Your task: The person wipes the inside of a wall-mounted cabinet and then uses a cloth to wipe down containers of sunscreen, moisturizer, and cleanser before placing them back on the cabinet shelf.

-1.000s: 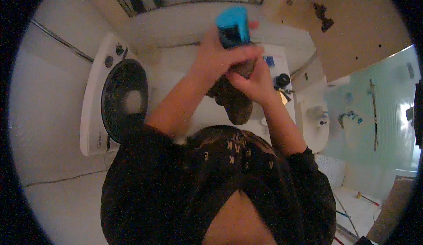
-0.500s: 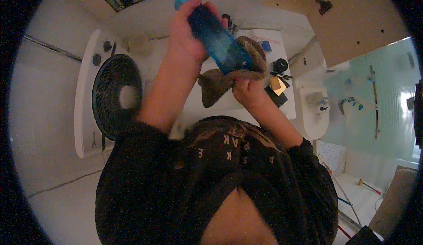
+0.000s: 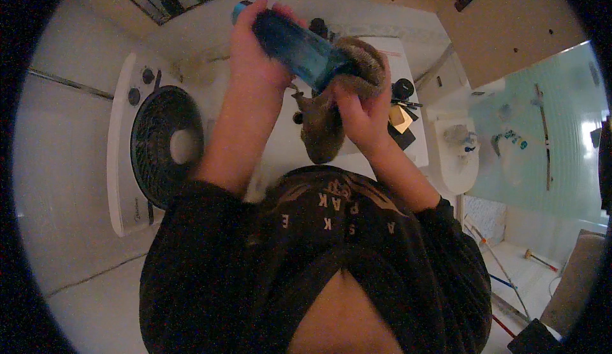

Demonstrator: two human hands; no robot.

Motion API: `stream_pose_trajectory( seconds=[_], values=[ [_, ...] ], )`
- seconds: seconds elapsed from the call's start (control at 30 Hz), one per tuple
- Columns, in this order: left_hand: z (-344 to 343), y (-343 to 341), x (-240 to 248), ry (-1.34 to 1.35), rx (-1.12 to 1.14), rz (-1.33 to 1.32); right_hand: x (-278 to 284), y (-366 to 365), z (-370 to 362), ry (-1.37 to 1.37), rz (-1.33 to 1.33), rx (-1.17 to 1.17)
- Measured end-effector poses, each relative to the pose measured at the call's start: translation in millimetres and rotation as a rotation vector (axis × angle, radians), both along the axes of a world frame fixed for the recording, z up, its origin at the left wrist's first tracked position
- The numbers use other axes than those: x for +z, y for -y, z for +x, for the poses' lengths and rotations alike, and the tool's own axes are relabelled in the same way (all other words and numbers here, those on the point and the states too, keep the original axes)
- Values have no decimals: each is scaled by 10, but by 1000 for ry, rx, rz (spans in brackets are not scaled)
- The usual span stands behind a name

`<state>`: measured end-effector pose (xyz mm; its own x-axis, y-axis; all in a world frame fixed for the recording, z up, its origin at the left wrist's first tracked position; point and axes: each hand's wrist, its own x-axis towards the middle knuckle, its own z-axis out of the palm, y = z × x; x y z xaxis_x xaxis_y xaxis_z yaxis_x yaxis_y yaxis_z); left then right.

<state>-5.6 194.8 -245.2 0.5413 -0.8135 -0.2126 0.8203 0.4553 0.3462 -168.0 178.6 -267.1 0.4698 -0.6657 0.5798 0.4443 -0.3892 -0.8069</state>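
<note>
My left hand [image 3: 261,51] is wrapped around the upper part of a translucent blue bottle [image 3: 306,51], which lies tilted with its lighter blue top end toward the upper left. A brown cloth [image 3: 363,64] covers the bottle's lower end. Through that cloth my right hand [image 3: 362,113] grips, with the thumb on the near side and the other fingers mostly hidden behind the folds. A loose part of the cloth hangs below the bottle toward my shirt. Both hands are raised over a white countertop.
A fan with a dark round grille [image 3: 164,147] stands at the left. On the white countertop [image 3: 405,147] at the right lie a black round lid-like object [image 3: 403,89], pens and a gold-coloured piece [image 3: 400,119]. Beyond are a toilet [image 3: 456,156] and a wooden cabinet [image 3: 510,29].
The bottle has tipped flatter and shifted slightly left. My right hand has moved up around its lower end with the cloth, whose loose part now hangs more to the right.
</note>
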Motion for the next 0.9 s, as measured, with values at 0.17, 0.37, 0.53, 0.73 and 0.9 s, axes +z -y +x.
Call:
stream_pose_trajectory(
  seconds=[0.17,0.37,0.53,0.73,0.9],
  values=[
    [-43,-14,-19,49,114,33,-103,49,-5,-33,129,-93],
    [-98,-170,162,40,163,-159,-237,72,-79,-543,54,-343],
    [-160,-212,108,346,143,-234,-485,460,-259,-320,185,-71],
    [-480,-165,12,1047,192,41,277,282,-86,80,155,377],
    [-680,-173,34,1124,209,-8,83,306,-78,-252,-453,27]
  ],
)
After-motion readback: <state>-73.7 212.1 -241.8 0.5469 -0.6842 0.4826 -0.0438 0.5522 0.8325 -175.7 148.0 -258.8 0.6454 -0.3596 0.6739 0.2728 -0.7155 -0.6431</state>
